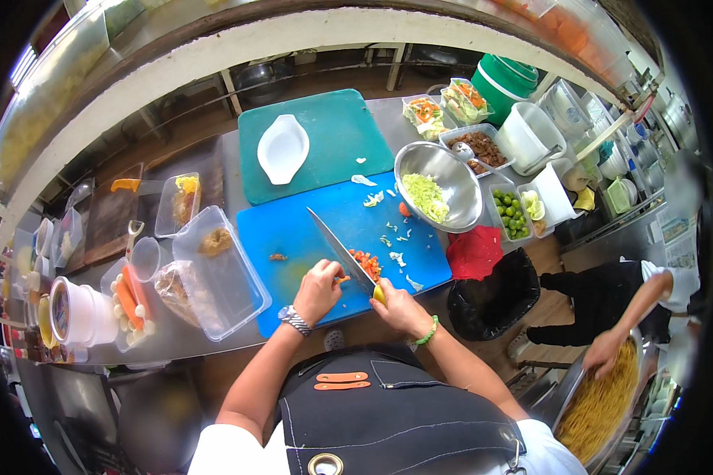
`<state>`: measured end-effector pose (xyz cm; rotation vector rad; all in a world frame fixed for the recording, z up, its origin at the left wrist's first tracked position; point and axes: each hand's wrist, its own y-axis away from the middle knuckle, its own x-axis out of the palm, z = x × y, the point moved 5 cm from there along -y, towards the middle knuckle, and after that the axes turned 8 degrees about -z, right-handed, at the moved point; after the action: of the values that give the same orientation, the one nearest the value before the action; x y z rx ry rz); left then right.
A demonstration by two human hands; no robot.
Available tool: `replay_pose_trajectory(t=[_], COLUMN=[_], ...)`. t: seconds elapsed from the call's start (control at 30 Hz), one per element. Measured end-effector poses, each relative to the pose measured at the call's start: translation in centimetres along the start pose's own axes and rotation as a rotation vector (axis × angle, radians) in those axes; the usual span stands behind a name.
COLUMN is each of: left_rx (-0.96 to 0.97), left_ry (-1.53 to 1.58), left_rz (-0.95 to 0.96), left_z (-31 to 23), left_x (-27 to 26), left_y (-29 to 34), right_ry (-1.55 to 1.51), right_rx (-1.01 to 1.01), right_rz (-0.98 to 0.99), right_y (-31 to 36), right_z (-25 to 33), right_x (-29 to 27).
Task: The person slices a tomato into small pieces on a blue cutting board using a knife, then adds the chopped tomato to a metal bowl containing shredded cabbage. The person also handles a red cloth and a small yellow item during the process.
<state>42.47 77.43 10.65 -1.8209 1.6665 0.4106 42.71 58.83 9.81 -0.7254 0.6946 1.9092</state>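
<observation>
Right hand (400, 307), seen from the head camera, is closed around the yellow handle of a long steel-bladed kitchen knife (342, 252), whose flat blade slants up and to the left across a smooth blue plastic cutting board (293, 229). Left hand (318, 289), with a metal-link wristwatch (295, 320) at the wrist, is curled with fingertips pressed on a small orange carrot piece (342, 279) just beside the blade. A loose heap of diced orange carrot cubes (367, 264) lies on the board against the blade's far side, with pale cabbage scraps scattered near it. Behind the blue board sits a green plastic cutting board (333, 166) bearing an oval white ceramic dish (282, 148). A round polished steel mixing bowl (451, 178) holding shredded pale-green cabbage overlaps the blue board's right corner. Clear rectangular plastic containers (230, 277) stand to the left on the steel counter. At lower right, another person's hand (606, 352) rests in a metal tray of yellow noodles (602, 408).
</observation>
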Motion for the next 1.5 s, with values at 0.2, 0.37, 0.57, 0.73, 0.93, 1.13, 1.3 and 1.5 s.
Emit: replay_pose_trajectory(t=[0.2, 0.37, 0.57, 0.73, 0.93, 1.13, 1.3, 1.5], left_rx=[0.058, 0.037, 0.073, 0.154, 0.157, 0.204, 0.215, 0.199], left_ry=[-0.153, -0.129, -0.155, -0.172, -0.239, -0.219, -0.209, -0.22], left_rz=[-0.088, -0.073, -0.005, 0.077, 0.117, 0.056, 0.015, 0.037], left_z=[1.2, 1.7, 1.7, 1.7, 2.2, 2.1, 2.3, 1.8], left_x=[2.4, 2.2, 1.8, 1.6, 1.9, 1.8, 2.1, 1.3], left_y=[2.5, 2.9, 2.5, 2.3, 1.5, 1.8, 2.1, 1.9], right_ry=[0.271, 0.223, 0.251, 0.216, 0.232, 0.264, 0.233, 0.109], right_rx=[0.056, 0.077, 0.074, 0.019, 0.086, 0.094, 0.071, 0.05], right_rz=[0.087, 0.114, 0.095, 0.007, 0.093, 0.113, 0.024, 0.058], right_y=[0.3, -1.3, -1.8, -1.5, -1.2, -1.1, -1.0, -1.1], right_z=[2.2, 3.2, 3.0, 3.7, 3.7, 3.8, 3.9, 2.7], right_x=[0.4, 1.6, 2.3, 1.7, 2.1, 2.4, 2.3, 2.7])
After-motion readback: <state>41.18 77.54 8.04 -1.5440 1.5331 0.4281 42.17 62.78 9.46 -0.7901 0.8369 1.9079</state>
